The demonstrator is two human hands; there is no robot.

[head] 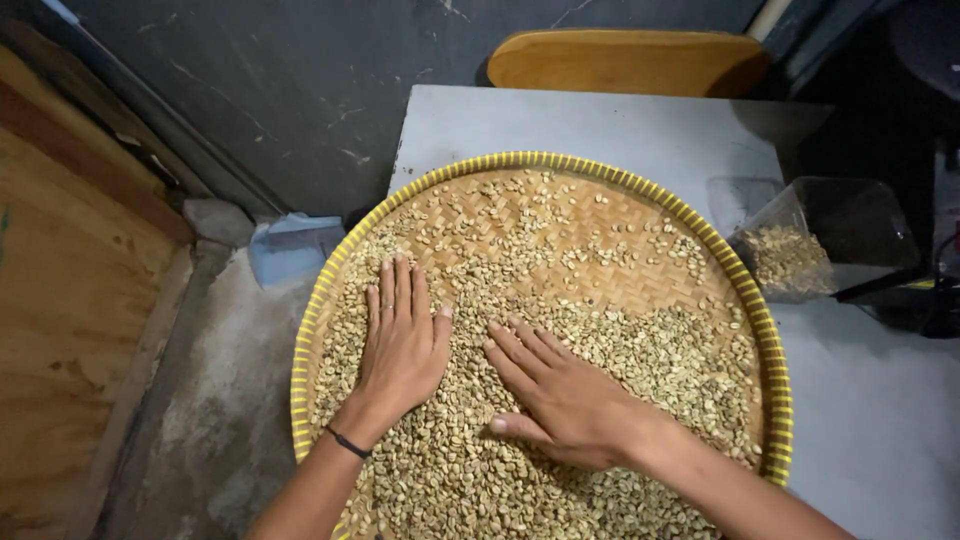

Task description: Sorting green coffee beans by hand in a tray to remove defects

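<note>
Two hands flat on pale green beans (pixel 620 350) in round woven tray (pixel 520 165) w/ yellow rim, tray on grey table (pixel 600 130). Left hand (pixel 402 345): fingers together, straight, palm down, pressing beans, gripping nothing. Right hand (pixel 560 395): fingers slightly spread, angled toward left, thumb out, resting on beans, nothing pinched. Clear plastic container (pixel 820 240) w/ beans just beside tray, right.

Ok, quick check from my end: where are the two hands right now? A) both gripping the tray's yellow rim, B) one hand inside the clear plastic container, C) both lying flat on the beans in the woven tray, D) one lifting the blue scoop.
C: the left hand and right hand lie palm-down, fingers spread, on the pale beans in the woven tray.
</note>
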